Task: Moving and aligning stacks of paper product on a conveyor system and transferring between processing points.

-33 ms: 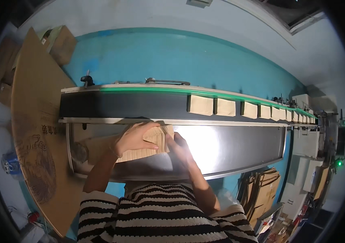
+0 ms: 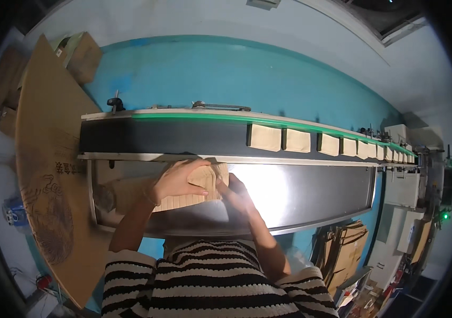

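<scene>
1. Head view shows the stack of flat tan cartons (image 2: 191, 191) lying on the steel shelf (image 2: 311, 196) just below the black conveyor belt (image 2: 173, 139), its long axis running from 9 to 3 o'clock.
2. Left hand (image 2: 175, 177) lies curled over the stack's top edge, fingers wrapped down its near face, gripping it.
3. Right hand (image 2: 235, 191) sits at the stack's 3 o'clock end, touching it; glare off the steel hides how far its fingers are closed.
4. Both hands are on the stack; the left covers more of it.
5. At 12 o'clock the belt's near rail sits close above the stack. Folded tan boxes (image 2: 264, 138) ride the belt towards 2 o'clock.
6. At 9 o'clock a large cardboard sheet (image 2: 46, 175) leans near the shelf end; bare steel lies open at 3 o'clock.
</scene>
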`<state>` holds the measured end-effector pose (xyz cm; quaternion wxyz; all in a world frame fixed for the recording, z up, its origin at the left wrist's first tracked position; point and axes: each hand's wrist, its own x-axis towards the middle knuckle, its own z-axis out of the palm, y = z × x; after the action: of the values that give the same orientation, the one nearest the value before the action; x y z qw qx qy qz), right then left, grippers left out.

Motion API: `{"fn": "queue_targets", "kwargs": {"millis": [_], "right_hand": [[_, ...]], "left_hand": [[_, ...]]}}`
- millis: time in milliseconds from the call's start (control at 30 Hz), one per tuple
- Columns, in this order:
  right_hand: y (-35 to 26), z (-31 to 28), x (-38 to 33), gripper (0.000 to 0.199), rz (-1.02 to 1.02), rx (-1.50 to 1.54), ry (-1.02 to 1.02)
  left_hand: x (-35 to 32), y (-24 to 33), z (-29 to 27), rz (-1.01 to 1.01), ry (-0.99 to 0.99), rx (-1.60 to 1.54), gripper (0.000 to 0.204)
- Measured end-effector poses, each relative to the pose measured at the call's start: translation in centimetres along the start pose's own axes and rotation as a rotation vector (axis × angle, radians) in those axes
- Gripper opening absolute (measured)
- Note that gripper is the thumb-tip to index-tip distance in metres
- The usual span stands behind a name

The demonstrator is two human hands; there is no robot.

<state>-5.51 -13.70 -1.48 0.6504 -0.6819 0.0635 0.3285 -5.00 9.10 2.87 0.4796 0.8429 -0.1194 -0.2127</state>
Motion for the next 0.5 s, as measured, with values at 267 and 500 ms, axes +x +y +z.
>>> {"fn": "queue_targets", "kwargs": {"millis": [267,500], "right_hand": [[-0.8,-1.2,4.8,0.042,-0.046,0.227,0.263],[-1.4,4.0,0.5,0.048,0.010,-0.011,0.099]], "left_hand": [[0.9,-0.7,0.4,0.042,0.050,0.004,0.071],[-1.5,-1.5,-1.0,0.094,0.085,0.071,0.076]]}}
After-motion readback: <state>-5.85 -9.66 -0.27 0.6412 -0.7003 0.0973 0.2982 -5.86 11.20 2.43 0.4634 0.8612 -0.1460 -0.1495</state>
